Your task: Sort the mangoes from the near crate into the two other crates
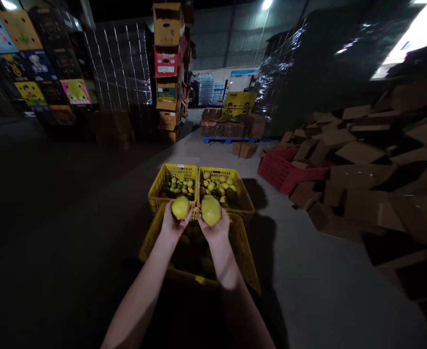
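My left hand (173, 225) cups a yellow lemon (180, 207), its fingers curled round the underside. A larger, greener-yellow lemon (211, 211) rests in the grip of my right hand (217, 230). The two hands are side by side, a small gap apart, above the near yellow crate (243, 248). Dim fruit lies inside that crate, mostly in shadow. Just beyond stand two more yellow crates, the left one (155, 186) with green and yellow fruit and the right one (243, 194) with mostly yellow fruit.
Flattened and open cardboard boxes (359, 179) are heaped on the right, beside a tipped red crate (277, 169). Ahead, a blue pallet (228, 140) carries boxes. A tall stack of cartons (168, 29) and wrapped pallet loads (121, 68) stand at the back left.
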Tool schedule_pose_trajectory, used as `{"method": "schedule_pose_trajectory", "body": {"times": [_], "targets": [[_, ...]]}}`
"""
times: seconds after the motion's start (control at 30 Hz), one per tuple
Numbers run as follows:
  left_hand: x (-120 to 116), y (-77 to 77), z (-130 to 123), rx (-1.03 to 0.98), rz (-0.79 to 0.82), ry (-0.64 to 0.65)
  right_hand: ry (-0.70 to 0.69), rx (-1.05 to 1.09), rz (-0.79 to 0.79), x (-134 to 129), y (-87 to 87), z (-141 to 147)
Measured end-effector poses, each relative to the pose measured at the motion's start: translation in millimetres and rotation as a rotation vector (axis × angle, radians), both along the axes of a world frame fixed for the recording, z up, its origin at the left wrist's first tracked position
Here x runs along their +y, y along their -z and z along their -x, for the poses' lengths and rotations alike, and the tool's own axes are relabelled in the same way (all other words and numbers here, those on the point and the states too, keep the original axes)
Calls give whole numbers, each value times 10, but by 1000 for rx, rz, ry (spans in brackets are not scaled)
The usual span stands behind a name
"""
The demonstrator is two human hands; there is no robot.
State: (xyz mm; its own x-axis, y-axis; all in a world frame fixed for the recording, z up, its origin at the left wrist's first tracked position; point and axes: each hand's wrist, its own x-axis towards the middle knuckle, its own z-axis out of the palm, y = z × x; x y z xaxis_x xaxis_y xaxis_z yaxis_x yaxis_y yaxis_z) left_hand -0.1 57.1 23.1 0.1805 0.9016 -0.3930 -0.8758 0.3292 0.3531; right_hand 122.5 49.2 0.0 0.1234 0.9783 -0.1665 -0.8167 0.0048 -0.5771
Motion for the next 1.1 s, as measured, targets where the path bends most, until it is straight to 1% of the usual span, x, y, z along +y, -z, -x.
{"method": "schedule_pose_trajectory", "body": {"times": [0.07, 0.13, 0.2, 0.27, 0.33, 0.37, 0.4, 0.43, 0.47, 0.5, 0.57, 0.63, 0.7, 0.77, 0.8, 0.83, 0.87, 0.97, 1.03, 1.1], "targets": [[-25, 43, 17, 91, -30, 53, 0, 30, -17, -22, -3, -27], [-88, 159, 38, 286, -103, 174, 9, 80, -5, -48, -18, -86], [-206, 360, 62, 584, -219, 384, 43, 150, 37, -71, -43, -176], [-380, 620, 83, 863, -301, 642, 86, 214, 113, -91, -73, -284], [-577, 879, 94, 963, -287, 822, 111, 252, 192, -110, -107, -395], [-666, 982, 95, 966, -254, 902, 118, 266, 223, -123, -125, -447], [-736, 1055, 94, 943, -200, 951, 124, 281, 249, -138, -143, -494], [-776, 1090, 92, 911, -143, 941, 126, 296, 266, -156, -163, -537], [-779, 1083, 94, 873, -89, 870, 123, 307, 273, -177, -182, -574], [-739, 1035, 104, 833, -49, 756, 118, 323, 284, -201, -202, -607], [-537, 833, 161, 762, -43, 455, 102, 354, 306, -252, -237, -662], [-231, 556, 284, 718, -87, 282, 90, 364, 312, -300, -259, -711], [61, 299, 462, 676, -115, 64, 87, 340, 316, -339, -264, -758], [233, 135, 643, 653, -107, -137, 96, 306, 330, -365, -247, -803], [259, 93, 712, 645, -100, -194, 103, 291, 344, -374, -232, -822], [249, 74, 759, 637, -92, -222, 109, 275, 359, -382, -211, -837], [211, 71, 781, 625, -81, -212, 110, 257, 374, -389, -184, -845], [27, 92, 723, 581, -55, -93, 63, 160, 392, -422, -56, -812], [-76, 84, 657, 560, -54, -31, 2, 61, 371, -467, 87, -731], [-136, 54, 633, 557, -63, -6, -105, -76, 359, -545, 289, -607]]}}
